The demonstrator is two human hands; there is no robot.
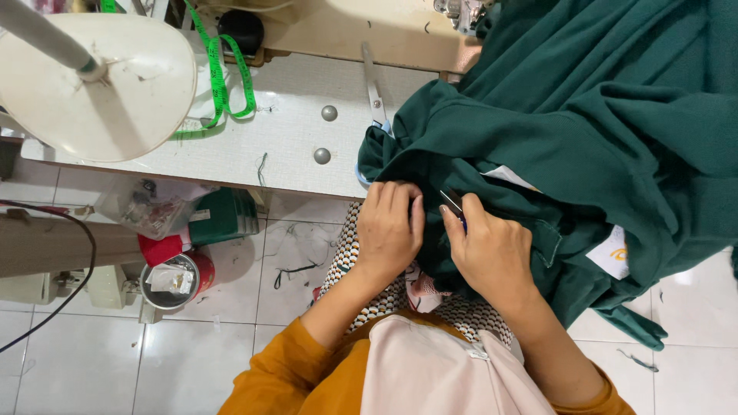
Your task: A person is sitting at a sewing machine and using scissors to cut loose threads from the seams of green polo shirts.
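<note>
A large dark green garment (584, 131) lies heaped over the right side of the sewing table and spills into my lap. My left hand (390, 227) grips a fold of the green fabric at the table's front edge, fingers curled over it. My right hand (492, 250) rests on the cloth right beside it and pinches a small dark metal tool (453, 202), likely thread snips, between thumb and fingers. White tags (611, 253) show among the folds.
A white table top (284, 138) carries a green measuring tape (223, 81), long scissors (374, 92) and a cream sewing machine base (338, 31). A round cream lamp shade (92, 84) hangs at left. On the tiled floor stand a red tin (177, 280), a green box (223, 217) and thread scraps.
</note>
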